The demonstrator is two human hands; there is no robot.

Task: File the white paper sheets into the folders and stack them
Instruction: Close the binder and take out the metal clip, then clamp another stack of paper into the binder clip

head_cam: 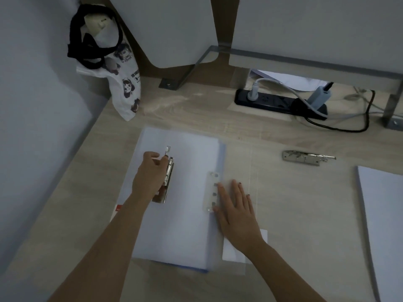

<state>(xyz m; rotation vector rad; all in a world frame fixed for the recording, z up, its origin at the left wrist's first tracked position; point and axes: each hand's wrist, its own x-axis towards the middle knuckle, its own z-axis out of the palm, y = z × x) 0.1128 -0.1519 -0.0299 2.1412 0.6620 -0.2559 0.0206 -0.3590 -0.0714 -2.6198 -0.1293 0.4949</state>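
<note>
A stack of white paper sheets (185,203) lies in an open clear folder (237,162) on the desk in front of me. My left hand (149,175) grips a metal clip mechanism (166,182) that rests on the sheets, its lever sticking up. My right hand (234,205) lies flat with spread fingers on the folder's transparent cover, just right of a clear strip with several holes (211,192). A second metal clip mechanism (307,158) lies loose on the desk to the right. Another pile of white sheets (383,225) sits at the right edge.
A printed tote bag (122,83) with black straps leans in the back left corner. A black power strip (281,104) with plugs and cables lies at the back right under a metal frame (316,64). A wall runs along the left.
</note>
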